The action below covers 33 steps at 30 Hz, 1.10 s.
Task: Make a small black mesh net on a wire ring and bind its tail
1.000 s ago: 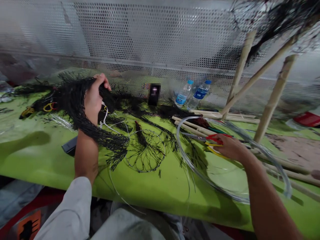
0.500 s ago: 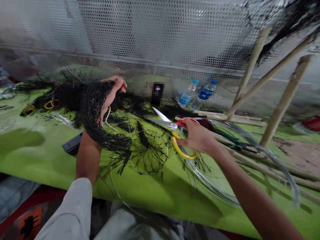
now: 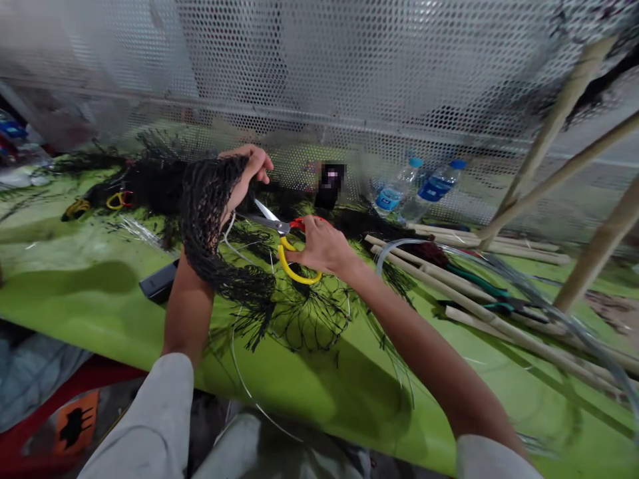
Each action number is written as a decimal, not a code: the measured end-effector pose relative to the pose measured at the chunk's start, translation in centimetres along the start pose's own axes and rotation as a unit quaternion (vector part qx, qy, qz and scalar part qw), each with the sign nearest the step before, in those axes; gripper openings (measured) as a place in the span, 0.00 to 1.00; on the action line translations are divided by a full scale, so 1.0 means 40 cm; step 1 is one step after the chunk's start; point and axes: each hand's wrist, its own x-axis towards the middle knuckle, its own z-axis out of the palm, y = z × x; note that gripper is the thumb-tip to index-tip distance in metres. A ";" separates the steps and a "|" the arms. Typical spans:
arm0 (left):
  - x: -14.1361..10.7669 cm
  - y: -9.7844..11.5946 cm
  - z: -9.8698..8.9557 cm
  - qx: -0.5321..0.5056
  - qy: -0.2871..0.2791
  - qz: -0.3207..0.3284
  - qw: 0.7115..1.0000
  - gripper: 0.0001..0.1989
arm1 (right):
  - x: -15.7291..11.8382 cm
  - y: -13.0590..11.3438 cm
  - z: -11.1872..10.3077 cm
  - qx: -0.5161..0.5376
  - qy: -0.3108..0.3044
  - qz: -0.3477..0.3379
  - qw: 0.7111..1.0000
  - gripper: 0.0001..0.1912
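Note:
Black netting (image 3: 202,226) hangs in a thick bundle over my left hand (image 3: 253,167), whose fingers are curled closed around part of it. The bundle drapes down across my left forearm to the table. In my right hand (image 3: 324,246) are scissors (image 3: 282,228) with one red and one yellow handle loop. Their blades stand apart and point toward my left hand, the tips close beside it. Below the scissors, a ring of open net mesh (image 3: 314,322) lies on the green table. A white cord (image 3: 239,356) runs from near my left wrist over the front edge.
On the right lie bamboo sticks (image 3: 474,309), green-handled pliers (image 3: 482,286) and coiled clear line (image 3: 529,286). Two water bottles (image 3: 392,189) stand by the perforated metal panel (image 3: 324,73). A dark box (image 3: 158,283) sits beside my left forearm; yellow-handled scissors (image 3: 118,199) lie behind.
My right hand has carried the scissors leftward and slightly up, bringing the blades close to my left hand. The left hand still holds the netting, and the whole view has shifted somewhat.

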 end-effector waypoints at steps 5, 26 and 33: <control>0.004 0.009 0.011 -0.038 0.020 -0.002 0.999 0.25 | 0.018 -0.011 0.033 0.014 0.001 0.013 1.000 0.36; 0.001 0.025 0.033 -0.070 -0.014 -0.050 0.996 0.27 | 0.069 -0.056 0.097 0.093 0.005 0.013 0.996 0.34; 0.002 0.017 0.031 -0.077 0.000 -0.046 0.996 0.25 | 0.067 -0.054 0.096 0.094 0.012 0.011 0.995 0.34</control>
